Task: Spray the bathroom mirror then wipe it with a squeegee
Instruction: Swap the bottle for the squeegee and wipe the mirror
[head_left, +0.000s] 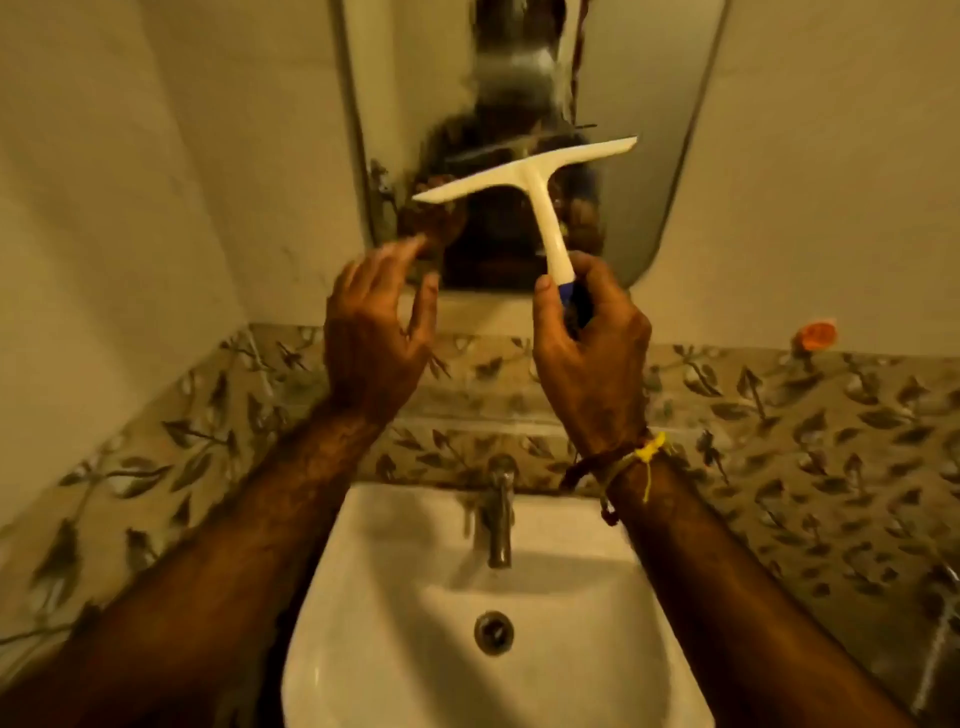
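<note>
Head view. Small bathroom, plain cream walls above a band of leaf-patterned tile (779, 415). The mirror (649, 156) hangs on the wall straight ahead, its middle hazed and streaked, which I judge to be spray on the glass. Below it sits a white washbasin (571, 649) with a single metal tap (500, 514) and the drain (493, 632) open. An orange object (818, 335) rests on the tile ledge at far right; I cannot tell what it is. No spray bottle is in sight.

My right hand (592, 353) is wrapped round the blue lower end of the squeegee (545, 208), thumb against the handle, holding the tool upright in front of the lower mirror. The blade bar tilts, right end higher, and I cannot tell whether it touches the glass. My left hand (376, 332) is empty, fingers spread and loose, raised just left of the handle and below the blade's left tip. A thread band (644, 457) sits on my right wrist.

Risks, as I judge them: the grip is low on the handle, so the head may twist under pressure. A tilted blade would leave wet streaks. Runoff may drip onto the ledge rather than into the basin.
</note>
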